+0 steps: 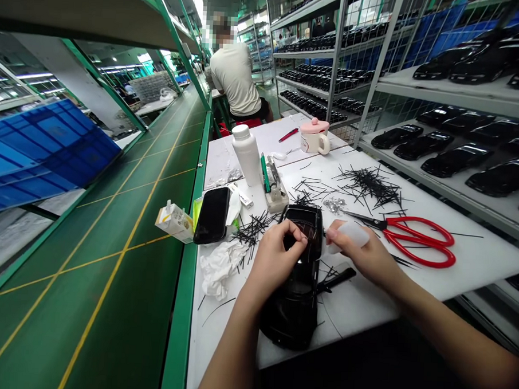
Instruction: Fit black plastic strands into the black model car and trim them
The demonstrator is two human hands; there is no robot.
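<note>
Far left, a blue bin [41, 156] of hard, shiny plastic, cut off by the view's side. Next, a flat green belt [122, 280] with yellow lines. Along the left edge of the white desk [476, 258], a smooth black phone [212, 215], then a soft, crumpled tissue [222, 270]. Next, the left hand [279, 254], fingers bent, tips close together over a car window; too tiny to see, so cannot tell if pinching anything. Underneath, a curvy, shiny black toy car [292, 305], on the desk by its near edge, middle partly hidden. Just beside, a cloudy white piece [353, 235], gripped in the right hand [364, 253], partly covered. Toward the desk's right edge, thin black sticks [371, 187], heaped messily, and scissors [421, 236] with red loops. Far right, a rack [453, 180], cut off too.
</note>
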